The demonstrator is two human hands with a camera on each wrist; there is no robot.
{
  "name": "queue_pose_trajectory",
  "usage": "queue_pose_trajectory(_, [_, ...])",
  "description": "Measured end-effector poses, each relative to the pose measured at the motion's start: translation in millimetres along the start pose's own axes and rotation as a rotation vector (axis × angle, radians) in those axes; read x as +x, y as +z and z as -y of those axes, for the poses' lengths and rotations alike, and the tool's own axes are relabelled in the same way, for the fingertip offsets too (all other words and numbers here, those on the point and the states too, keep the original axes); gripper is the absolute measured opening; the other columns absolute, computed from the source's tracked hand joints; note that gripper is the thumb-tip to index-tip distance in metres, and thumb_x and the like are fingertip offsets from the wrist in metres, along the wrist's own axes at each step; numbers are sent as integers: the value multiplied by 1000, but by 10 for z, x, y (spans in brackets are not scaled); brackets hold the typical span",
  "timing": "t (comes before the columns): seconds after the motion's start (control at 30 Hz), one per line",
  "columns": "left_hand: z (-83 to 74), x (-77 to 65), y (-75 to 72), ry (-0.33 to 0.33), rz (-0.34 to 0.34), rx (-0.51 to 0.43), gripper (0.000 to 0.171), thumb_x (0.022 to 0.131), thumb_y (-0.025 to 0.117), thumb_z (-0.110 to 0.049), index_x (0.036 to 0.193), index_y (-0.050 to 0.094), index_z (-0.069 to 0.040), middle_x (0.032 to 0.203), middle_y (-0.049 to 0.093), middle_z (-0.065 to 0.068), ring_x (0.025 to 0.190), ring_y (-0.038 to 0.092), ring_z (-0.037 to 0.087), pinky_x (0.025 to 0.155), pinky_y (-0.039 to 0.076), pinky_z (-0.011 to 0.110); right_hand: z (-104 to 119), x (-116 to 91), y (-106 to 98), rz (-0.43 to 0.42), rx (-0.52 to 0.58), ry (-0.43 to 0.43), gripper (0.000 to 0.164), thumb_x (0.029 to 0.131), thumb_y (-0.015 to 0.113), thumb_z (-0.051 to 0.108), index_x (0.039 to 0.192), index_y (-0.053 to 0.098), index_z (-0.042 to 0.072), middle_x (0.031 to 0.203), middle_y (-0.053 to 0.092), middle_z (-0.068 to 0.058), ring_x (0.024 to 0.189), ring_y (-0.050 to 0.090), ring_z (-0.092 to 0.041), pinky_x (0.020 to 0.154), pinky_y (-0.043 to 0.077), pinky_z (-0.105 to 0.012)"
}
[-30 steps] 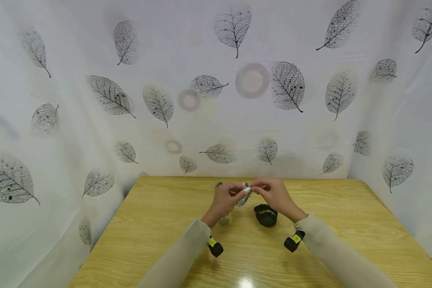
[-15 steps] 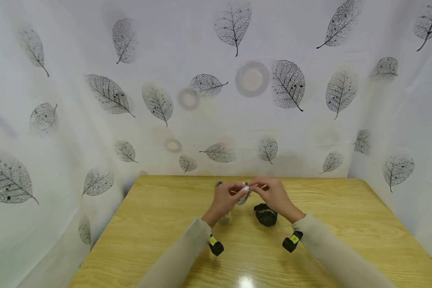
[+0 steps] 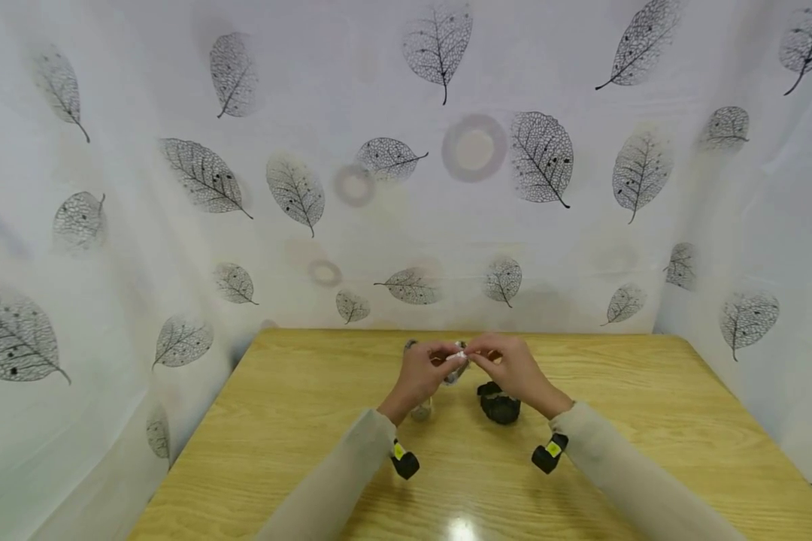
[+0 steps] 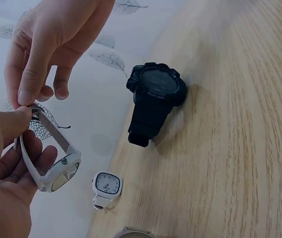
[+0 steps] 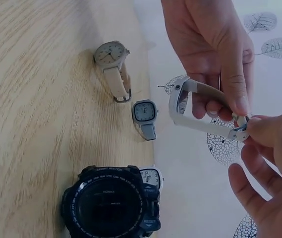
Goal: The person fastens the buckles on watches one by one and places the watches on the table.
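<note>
My left hand [image 3: 421, 376] and my right hand [image 3: 514, 368] meet above the far half of the table. Between them is a white wristwatch [image 4: 60, 173] with a squarish case, its strap bent into a loop. The left thumb and fingers pinch the strap, and the case hangs below the left palm in the left wrist view. The right thumb and forefinger pinch the strap ends at the metal buckle [image 5: 240, 130]. The fingertips partly hide the buckle, and I cannot tell whether it is fastened. A black sports watch [image 3: 499, 404] lies nearest the right hand.
On the wooden table [image 3: 277, 421] lie a beige-strapped round watch [image 5: 112, 55], a pale square-faced watch [image 5: 144, 111] and another white watch [image 5: 153, 177], partly behind the black one. A leaf-print curtain [image 3: 474, 225] hangs round the table's back and sides.
Both hands have shifted very slightly left, still together at the strap of the white wristwatch. The right fingertips have moved a little along it. The watches on the table have stayed in place.
</note>
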State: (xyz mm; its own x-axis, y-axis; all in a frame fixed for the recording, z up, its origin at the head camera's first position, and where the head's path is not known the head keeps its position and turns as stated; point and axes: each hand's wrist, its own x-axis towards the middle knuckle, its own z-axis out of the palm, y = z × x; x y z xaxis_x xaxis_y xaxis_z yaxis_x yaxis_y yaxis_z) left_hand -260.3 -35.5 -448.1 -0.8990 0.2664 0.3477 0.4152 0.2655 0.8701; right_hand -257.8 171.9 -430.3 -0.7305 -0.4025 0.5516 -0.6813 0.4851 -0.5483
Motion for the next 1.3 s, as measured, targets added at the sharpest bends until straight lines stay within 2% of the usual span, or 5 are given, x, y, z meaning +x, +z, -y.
queue_pose_trajectory(0.43, [-46,-9,33,-22,-12,-100,17,97,71,-5,109,74,7,101,73,23,90,71,42,73,61,53,17,-29,29,-71,19,-34,14,96,74,7,108,79,10,107,76,-3,83,69,-12,64,60,-32])
queue_pose_trajectory(0.53, [-189,-40,12,-18,-22,-80,15,97,71,-2,106,74,9,100,73,24,90,70,41,72,63,44,3,-17,46,-75,-6,-67,14,95,73,5,107,79,9,106,76,-4,82,68,-11,65,59,-30])
queue_pose_trajectory(0.7, [-18,3,50,4,-42,-34,12,95,75,-11,103,78,-1,97,76,13,84,72,27,67,59,22,-33,-4,95,-93,-38,-126,14,94,73,1,104,79,9,104,75,-4,74,64,-9,61,55,-27])
queue_pose_trajectory(1.0, [25,53,44,-72,-40,-75,19,98,74,-22,109,78,-7,97,76,7,81,72,20,67,62,30,-21,14,82,-111,-45,-66,15,95,73,5,107,80,11,104,76,-3,71,61,-8,60,54,-28])
queue_pose_trajectory(1.3, [-19,126,-2,-216,-146,-370,24,97,74,-18,110,75,2,93,75,11,82,73,38,71,64,36,-21,0,68,-136,17,40,24,95,74,9,119,76,11,111,75,-6,79,70,-17,69,62,-36])
